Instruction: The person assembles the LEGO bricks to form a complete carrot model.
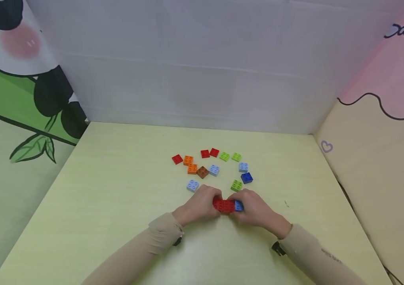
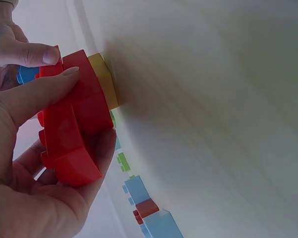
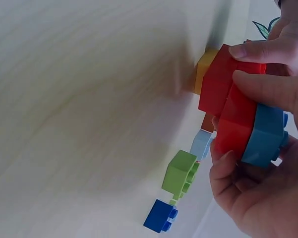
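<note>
Between both hands, low over the table's front half, is a joined assembly of red toy building bricks (image 1: 224,206). My left hand (image 1: 202,202) grips its left end, thumb on one side and fingers on the other in the left wrist view. My right hand (image 1: 254,208) grips the right end, where a blue brick (image 3: 264,136) sits on a red one. A yellow brick (image 2: 104,81) is attached at the underside, close to the table. Fingers hide part of the assembly.
Beyond the hands lie loose bricks: several red (image 1: 205,153), orange (image 1: 192,169), brown (image 1: 202,172), light blue (image 1: 193,185), lime green (image 1: 236,185) and dark blue (image 1: 246,178). A pale cloth wall (image 1: 195,79) stands behind the table (image 1: 116,190), with printed panels on both sides.
</note>
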`<state>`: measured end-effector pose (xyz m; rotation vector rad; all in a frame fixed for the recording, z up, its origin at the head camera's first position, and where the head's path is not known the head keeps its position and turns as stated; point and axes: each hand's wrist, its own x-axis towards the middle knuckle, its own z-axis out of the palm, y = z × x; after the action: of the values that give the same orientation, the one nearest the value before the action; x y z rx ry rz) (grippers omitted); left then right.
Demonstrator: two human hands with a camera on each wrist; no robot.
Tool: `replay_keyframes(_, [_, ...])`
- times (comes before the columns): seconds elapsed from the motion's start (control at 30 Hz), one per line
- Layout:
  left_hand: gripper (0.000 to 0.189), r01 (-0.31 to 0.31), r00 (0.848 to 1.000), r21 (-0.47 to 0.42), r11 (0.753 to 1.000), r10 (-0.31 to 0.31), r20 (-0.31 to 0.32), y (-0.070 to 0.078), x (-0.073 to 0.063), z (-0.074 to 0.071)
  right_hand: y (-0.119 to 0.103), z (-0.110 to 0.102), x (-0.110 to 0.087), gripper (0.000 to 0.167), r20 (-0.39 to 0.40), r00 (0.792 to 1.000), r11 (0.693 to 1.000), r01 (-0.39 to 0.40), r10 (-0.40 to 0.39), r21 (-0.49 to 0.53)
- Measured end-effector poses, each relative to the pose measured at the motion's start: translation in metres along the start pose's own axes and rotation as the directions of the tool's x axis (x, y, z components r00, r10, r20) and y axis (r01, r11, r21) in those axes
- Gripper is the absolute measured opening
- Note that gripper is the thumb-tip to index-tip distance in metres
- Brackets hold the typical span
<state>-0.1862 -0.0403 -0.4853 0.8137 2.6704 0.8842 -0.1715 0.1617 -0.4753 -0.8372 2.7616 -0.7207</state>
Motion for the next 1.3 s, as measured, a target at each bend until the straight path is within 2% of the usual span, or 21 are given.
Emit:
replay_keyframes(0.4, [0.021,-0.009,1.000,0.005,1.000,0.009,0.001,0.002,0.004,-0.007,-0.002,-0.012,0.006,0.025,0.057,0.998,0.998,-0.028,0.025,0.052])
replay_keyframes(0.73, [0.021,0.005,1.000,0.005,1.000,-0.005,-0.005,0.002,0.004,-0.009,-0.001,-0.010,0.012,0.025,0.036,0.998,0.998,-0.059,0.059,0.011])
replay_keyframes(0.9, [0.020,0.007,0.999,0.019,1.000,-0.007,-0.031,0.002,0.004,-0.009,-0.001,-0.006,0.016,0.025,0.009,0.998,0.998,-0.068,0.068,0.010])
replay_keyframes(1.0, [0.021,0.016,0.999,0.016,1.000,-0.015,-0.043,0.002,0.002,-0.008,-0.001,-0.003,0.014,0.027,-0.005,0.998,0.997,-0.070,0.070,0.022])
replay_keyframes(1.17, [0.023,0.029,0.999,-0.014,0.999,-0.029,-0.015,0.004,-0.004,0.000,-0.001,0.005,0.005,0.028,0.012,0.996,0.995,-0.089,0.089,0.055])
replay_keyframes(1.3, [0.022,0.031,0.999,-0.046,0.998,-0.033,-0.022,0.004,-0.006,0.002,0.000,0.007,0.004,0.028,0.018,0.996,0.991,-0.093,0.091,0.096])
